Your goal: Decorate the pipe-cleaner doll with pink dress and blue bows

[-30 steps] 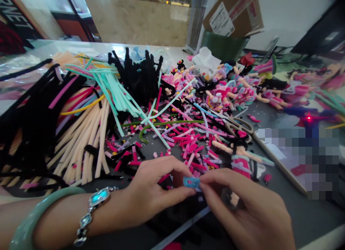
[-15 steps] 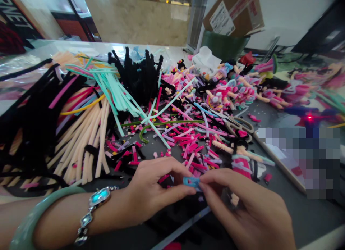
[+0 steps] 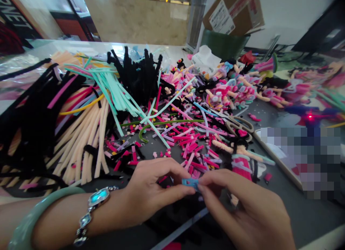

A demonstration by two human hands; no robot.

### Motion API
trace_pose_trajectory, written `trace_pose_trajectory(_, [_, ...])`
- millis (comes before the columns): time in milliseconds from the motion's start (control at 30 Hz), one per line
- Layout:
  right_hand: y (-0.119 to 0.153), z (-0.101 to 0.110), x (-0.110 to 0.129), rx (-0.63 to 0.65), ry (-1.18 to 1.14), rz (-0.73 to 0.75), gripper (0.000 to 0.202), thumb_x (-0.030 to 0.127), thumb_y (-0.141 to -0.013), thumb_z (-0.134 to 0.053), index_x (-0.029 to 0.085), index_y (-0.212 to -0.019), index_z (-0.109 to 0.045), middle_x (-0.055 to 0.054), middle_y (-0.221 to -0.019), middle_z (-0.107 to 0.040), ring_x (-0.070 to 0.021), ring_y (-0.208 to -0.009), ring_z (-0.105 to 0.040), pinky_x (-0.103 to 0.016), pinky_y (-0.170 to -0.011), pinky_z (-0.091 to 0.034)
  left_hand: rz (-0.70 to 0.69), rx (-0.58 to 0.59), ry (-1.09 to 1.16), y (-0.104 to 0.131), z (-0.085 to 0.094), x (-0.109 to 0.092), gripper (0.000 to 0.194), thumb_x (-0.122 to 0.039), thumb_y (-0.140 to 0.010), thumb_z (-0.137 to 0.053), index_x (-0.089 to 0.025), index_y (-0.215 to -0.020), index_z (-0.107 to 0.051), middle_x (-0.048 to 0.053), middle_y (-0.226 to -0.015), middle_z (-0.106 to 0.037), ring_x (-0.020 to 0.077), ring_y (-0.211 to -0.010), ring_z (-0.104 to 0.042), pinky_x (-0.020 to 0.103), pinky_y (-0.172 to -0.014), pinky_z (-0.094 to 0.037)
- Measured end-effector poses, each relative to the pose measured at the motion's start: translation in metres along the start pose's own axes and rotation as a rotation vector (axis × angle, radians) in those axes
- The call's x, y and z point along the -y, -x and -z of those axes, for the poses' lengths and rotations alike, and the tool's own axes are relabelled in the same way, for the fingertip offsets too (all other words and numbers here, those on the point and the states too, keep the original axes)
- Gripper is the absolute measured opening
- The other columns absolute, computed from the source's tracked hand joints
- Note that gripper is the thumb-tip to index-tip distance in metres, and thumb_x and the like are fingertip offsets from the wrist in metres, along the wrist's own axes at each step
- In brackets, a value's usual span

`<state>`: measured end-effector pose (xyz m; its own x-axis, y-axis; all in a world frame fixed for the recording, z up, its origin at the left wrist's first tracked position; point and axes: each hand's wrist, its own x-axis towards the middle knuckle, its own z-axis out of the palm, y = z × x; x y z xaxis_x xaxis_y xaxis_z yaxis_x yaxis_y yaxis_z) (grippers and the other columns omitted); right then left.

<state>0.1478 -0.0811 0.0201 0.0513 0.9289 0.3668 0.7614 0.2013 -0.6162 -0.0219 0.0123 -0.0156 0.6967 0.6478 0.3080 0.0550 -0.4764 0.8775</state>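
Between my hands is a small blue loop of bent pipe cleaner [image 3: 189, 182]. Thumb and forefinger of my left hand [image 3: 159, 183] pinch its left end. My right hand [image 3: 248, 203] pinches the right end with thumb and fingertip. Just beyond my right hand lies a pipe-cleaner doll [image 3: 240, 160] with black hair and a pink dress, partly covered by that hand. Short pink pipe-cleaner pieces [image 3: 192, 144] are scattered beyond my fingertips. A pale strip [image 3: 182, 230] lies on the dark table below my hands.
Bundles of peach [image 3: 81, 145], black [image 3: 32, 117] and mint pipe cleaners [image 3: 115, 91] cover the left side. Scissors [image 3: 239, 125] and a phone [image 3: 277, 156] lie to the right. Finished dolls [image 3: 234, 88] are heaped at the back right, before a cardboard box [image 3: 233, 12].
The blue loop looks slightly narrower and has shifted a little to the left with my fingertips. Both hands keep their pinch; the rest is unchanged.
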Motion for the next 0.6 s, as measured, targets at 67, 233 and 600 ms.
trace_pose_trajectory(67, [-0.0009, 0.0003, 0.0005, 0.001, -0.009, -0.005, 0.013, 0.011, -0.078, -0.060, 0.023, -0.080, -0.064, 0.008, -0.068, -0.068, -0.0052, -0.054, -0.063, -0.011, -0.060, -0.050, -0.004, 0.002, 0.006, -0.0004, 0.0003, -0.0003, 0.012, -0.021, -0.076, -0.072, -0.014, -0.085, -0.066, 0.003, -0.074, -0.070, 0.0116, -0.066, -0.065, 0.019, -0.062, -0.050])
trace_pose_trajectory(233, [-0.0017, 0.0000, 0.0003, -0.003, -0.052, -0.023, 0.014, 0.010, -0.074, -0.062, 0.022, -0.081, -0.065, 0.008, -0.067, -0.068, -0.0045, -0.051, -0.061, -0.010, -0.057, -0.050, -0.049, -0.013, 0.000, -0.0017, 0.0011, -0.0029, 0.010, -0.016, -0.075, -0.072, -0.013, -0.084, -0.067, 0.003, -0.072, -0.070, 0.0105, -0.064, -0.064, 0.018, -0.060, -0.050])
trace_pose_trajectory(600, [-0.0006, -0.0013, -0.0024, 0.019, -0.114, -0.046, 0.021, 0.010, -0.073, -0.063, 0.019, -0.091, -0.066, 0.005, -0.074, -0.070, -0.0019, -0.053, -0.060, -0.005, -0.055, -0.047, -0.144, -0.027, -0.016, -0.0049, 0.0027, -0.0065, 0.013, -0.011, -0.073, -0.072, -0.013, -0.085, -0.067, 0.002, -0.073, -0.070, 0.0092, -0.064, -0.065, 0.015, -0.061, -0.051])
